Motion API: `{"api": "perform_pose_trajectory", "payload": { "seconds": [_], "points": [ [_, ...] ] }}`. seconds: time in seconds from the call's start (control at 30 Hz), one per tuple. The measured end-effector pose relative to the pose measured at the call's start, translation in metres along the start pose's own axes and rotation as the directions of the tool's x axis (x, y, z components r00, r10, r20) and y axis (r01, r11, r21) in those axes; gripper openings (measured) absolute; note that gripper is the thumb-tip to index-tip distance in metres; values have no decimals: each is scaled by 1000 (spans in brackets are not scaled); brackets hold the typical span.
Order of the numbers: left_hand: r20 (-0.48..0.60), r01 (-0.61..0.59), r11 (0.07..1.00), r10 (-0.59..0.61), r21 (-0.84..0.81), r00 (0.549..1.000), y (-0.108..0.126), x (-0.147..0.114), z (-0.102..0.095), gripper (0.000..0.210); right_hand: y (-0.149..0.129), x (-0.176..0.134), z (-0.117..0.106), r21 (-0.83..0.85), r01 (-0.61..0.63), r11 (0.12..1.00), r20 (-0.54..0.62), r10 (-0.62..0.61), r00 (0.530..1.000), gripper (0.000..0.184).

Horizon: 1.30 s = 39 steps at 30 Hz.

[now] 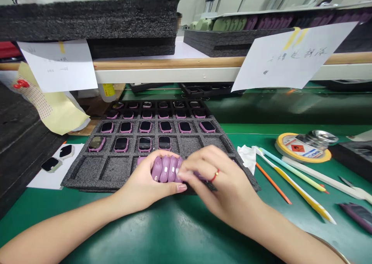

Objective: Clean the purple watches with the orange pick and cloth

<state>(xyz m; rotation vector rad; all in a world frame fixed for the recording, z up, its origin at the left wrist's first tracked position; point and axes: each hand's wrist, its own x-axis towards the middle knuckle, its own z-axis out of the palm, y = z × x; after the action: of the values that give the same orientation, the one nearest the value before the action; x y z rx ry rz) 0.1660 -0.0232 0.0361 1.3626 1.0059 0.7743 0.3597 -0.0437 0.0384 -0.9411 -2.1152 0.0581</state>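
Note:
My left hand (145, 178) is wrapped round a row of several purple smartwatch cases (165, 169), stood side by side on edge with their glossy side buttons facing me. From the right, my right hand (215, 175) closes its thumb and fingers on the right end of that row. The fingers hide the contact and whatever lies behind them. Under and beyond both hands is a black foam tray (113, 169) with square pockets. Purple smartwatches with dark screens (145, 127) fill its rear rows and part of the row nearer me.
Two pale smartwatches (58, 157) lie on white paper at left. On the right are a yellow-rimmed tape roll (302, 147), a white tissue (247, 157), an orange stick (273, 182), brush-like tools (302, 194) and a purple case (357, 215). A shelf edge (168, 70) spans the back.

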Motion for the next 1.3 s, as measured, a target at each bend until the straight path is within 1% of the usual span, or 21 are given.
{"api": "perform_pose_trajectory", "payload": {
  "seconds": [0.07,0.17,0.3,0.47,0.5,0.6,0.67,0.77,1.03,1.2,1.3],
  "points": [
    [3,3,1000,-3,1,1000,0,1,-1,51,0,-1,1,49,6,999,13,-7,1000,10],
    [-9,13,1000,-13,-2,1000,0,2,-2,50,2,-1,5,49,13,999,-39,-11,999,8],
    [-37,15,1000,-16,-27,999,1,3,-2,51,11,2,10,80,11,997,-73,-5,997,7],
    [-30,7,1000,-7,-19,1000,-1,2,-2,53,13,1,11,46,-2,999,-137,8,991,8],
    [-28,0,1000,0,-16,1000,-2,2,-2,52,12,0,10,48,1,999,-134,5,991,8],
    [-16,-10,999,9,-34,1000,-3,1,-3,54,6,-3,9,66,24,998,-77,-19,997,8],
    [-4,-5,999,5,-49,1000,-3,2,-4,53,4,-4,10,42,32,999,-65,-30,997,8],
    [-14,13,998,-14,-58,1000,-2,2,-4,51,7,-3,13,16,35,999,-114,-33,993,8],
    [-35,36,991,-41,-132,999,1,3,-1,51,14,-2,22,68,8,998,-153,3,988,7],
    [-69,28,982,-42,-187,997,-1,4,0,51,17,2,27,85,18,996,-218,1,976,10],
    [-74,14,983,-28,-181,997,-2,3,0,51,13,0,26,108,24,994,-201,-2,980,12]
  ]
}}
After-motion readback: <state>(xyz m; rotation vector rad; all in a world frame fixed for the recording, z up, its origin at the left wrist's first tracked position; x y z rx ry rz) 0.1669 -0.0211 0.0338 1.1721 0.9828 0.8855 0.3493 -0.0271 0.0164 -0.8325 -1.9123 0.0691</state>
